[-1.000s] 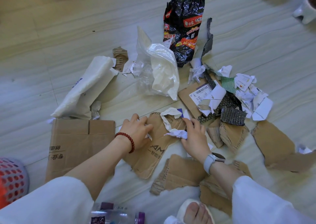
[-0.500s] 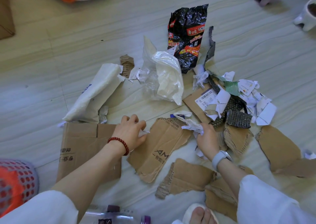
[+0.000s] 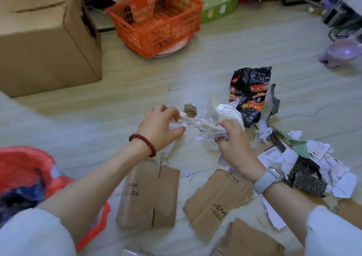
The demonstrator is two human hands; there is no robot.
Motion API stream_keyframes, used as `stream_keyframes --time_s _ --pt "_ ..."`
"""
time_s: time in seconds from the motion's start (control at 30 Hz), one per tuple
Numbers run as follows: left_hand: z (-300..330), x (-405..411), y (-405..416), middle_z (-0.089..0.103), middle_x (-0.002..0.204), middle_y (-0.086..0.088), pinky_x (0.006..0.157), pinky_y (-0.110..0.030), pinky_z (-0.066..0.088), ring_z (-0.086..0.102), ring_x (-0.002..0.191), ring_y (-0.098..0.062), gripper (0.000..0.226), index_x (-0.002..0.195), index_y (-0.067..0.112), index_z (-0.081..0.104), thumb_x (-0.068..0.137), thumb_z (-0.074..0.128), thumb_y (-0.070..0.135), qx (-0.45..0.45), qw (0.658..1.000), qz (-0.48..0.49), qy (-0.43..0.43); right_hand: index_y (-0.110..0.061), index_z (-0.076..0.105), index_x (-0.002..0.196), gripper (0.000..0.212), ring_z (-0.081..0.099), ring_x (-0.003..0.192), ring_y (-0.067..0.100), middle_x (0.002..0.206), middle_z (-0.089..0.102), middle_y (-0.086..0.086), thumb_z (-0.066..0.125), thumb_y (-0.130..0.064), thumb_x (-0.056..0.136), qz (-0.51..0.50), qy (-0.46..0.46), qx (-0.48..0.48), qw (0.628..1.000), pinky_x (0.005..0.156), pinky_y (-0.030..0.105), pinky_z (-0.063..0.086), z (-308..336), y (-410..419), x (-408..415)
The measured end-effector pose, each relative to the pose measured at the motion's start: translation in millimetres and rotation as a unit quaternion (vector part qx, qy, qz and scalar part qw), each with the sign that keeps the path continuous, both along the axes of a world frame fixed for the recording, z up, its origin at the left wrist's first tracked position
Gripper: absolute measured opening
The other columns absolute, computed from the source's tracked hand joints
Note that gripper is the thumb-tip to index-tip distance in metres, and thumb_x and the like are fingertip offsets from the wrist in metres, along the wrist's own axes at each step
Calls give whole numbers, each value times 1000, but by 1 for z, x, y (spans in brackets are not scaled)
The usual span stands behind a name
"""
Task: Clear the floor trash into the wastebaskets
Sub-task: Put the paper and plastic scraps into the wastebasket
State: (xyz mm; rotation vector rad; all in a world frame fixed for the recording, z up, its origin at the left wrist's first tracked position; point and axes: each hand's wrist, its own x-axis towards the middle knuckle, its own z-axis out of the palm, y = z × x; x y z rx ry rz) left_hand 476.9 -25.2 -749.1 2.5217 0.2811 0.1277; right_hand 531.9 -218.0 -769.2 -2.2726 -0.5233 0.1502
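At the floor's (image 3: 195,73) left edge sits a wastebasket lined with glossy red plastic (image 3: 23,169). Flat, creased cardboard pieces (image 3: 150,195) lie along the near edge in front of you. Your left hand (image 3: 158,128) (red bead bracelet on the wrist) has its fingers curled round one end of a crumpled wad of white paper and thin plastic (image 3: 197,125); your right hand (image 3: 235,146) clutches the other end, so both hands are clamped on the same wad, held above the floor's middle. Beyond it lies a crinkled black snack wrapper (image 3: 248,97). Toward the right edge, torn paper scraps (image 3: 313,158) lie heaped.
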Motion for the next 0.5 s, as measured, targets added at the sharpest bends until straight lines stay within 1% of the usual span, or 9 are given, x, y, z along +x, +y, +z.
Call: stream_keyframes --time_s 0.07,0.1,0.17,0.2,0.27,0.3,0.4,0.47,0.5 --pt "34 -22 31 40 90 3 78 -28 31 40 90 -22 19 84 22 55 74 69 30 29 999 20 -24 5 61 89 23 40 86 18 93 51 18 50 17 73 61 -27 7 998 67 10 28 24 40 -4" --pt "49 -36 47 39 88 2 76 -27 29 40 88 -23 21 85 19 57 73 70 29 47 997 42 -34 4 61 90 24 41 87 18 94 51 18 49 17 73 89 -32 11 995 68 9 28 36 61 -9" --pt "75 -70 81 38 87 2 76 -25 28 41 87 -24 24 87 15 58 72 72 29 72 991 101 -42 2 61 92 25 43 87 21 93 49 14 48 14 76 140 -31 26 989 67 16 25 56 106 -23" --pt "84 -90 98 40 88 1 78 -27 32 43 89 -25 25 87 15 58 72 72 29 80 988 130 -36 1 62 93 24 42 86 20 91 47 11 47 13 77 168 -34 33 985 66 17 24 65 129 -33" --pt "98 -135 134 43 92 -2 86 -34 41 48 94 -29 24 87 17 56 73 71 31 76 980 185 -10 1 62 92 22 39 84 18 87 44 7 48 11 78 228 -45 51 971 62 16 24 80 177 -60" --pt "102 -159 150 45 93 -4 89 -36 41 49 96 -31 24 86 18 55 73 71 31 65 975 213 2 1 62 93 23 40 84 19 87 46 9 48 10 78 254 -46 58 964 61 16 24 86 200 -76" --pt "99 -228 187 49 97 -7 88 -30 38 50 99 -27 23 82 24 52 74 70 34 33 956 288 46 0 62 93 24 48 95 28 94 56 20 46 8 77 333 -22 54 941 65 18 21 95 259 -127" --pt "88 -267 202 52 104 -7 87 -29 38 51 105 -24 25 91 21 54 76 69 35 4 950 296 104 -7 60 85 22 48 100 33 93 56 21 44 6 77 386 2 27 922 65 22 22 87 288 -160" --pt "81 -284 208 53 112 -7 91 -29 39 50 111 -23 32 102 19 54 77 69 34 -15 947 290 134 -10 58 85 21 48 103 34 96 55 20 45 4 77 401 18 8 916 68 23 26 81 299 -174"
